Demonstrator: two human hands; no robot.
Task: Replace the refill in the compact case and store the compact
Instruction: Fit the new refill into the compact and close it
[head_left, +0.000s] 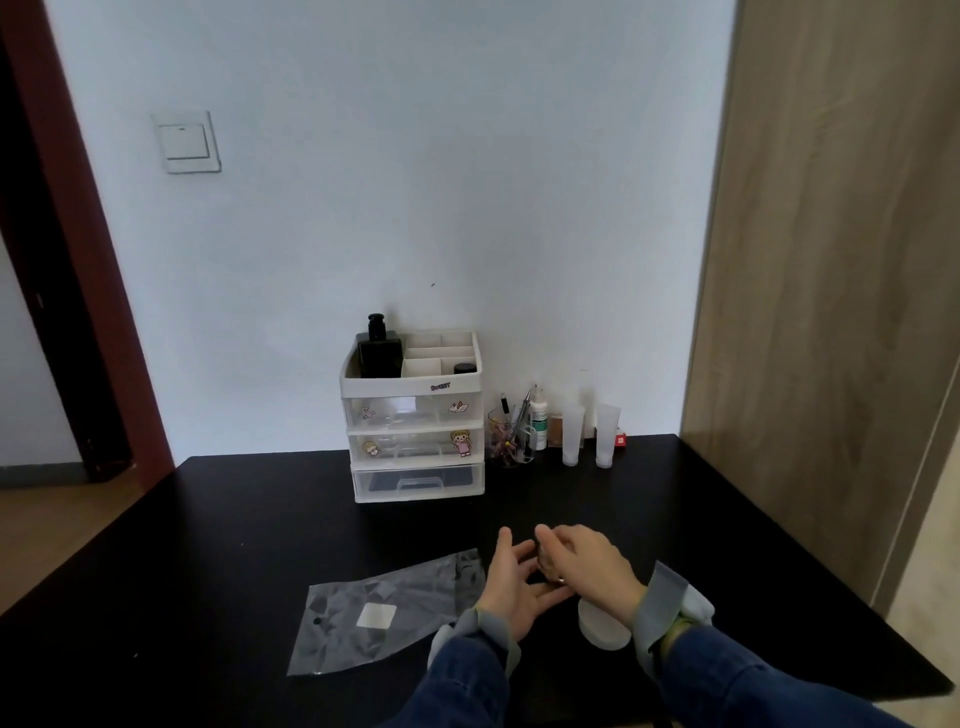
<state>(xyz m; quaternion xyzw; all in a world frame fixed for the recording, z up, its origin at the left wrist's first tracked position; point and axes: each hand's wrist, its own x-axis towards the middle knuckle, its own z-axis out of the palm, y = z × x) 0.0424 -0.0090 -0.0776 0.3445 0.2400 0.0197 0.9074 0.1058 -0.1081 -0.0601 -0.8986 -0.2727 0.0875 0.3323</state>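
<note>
Both hands meet over the black table (234, 519), just in front of the 3-drawer organizer (415, 447). The left hand (511, 587) lies palm up, fingers loosely spread. The right hand (587, 566) curls palm down over a small dark round object (545, 562) — likely the compact, too hidden to tell — pinching it against the left fingers. A white round puff (602, 626) sits under the right wrist. A clear plastic bag (384, 613) lies flat just left of the left hand. Open tabletop stretches left and right — the near edge runs beneath both denim sleeves.
</note>
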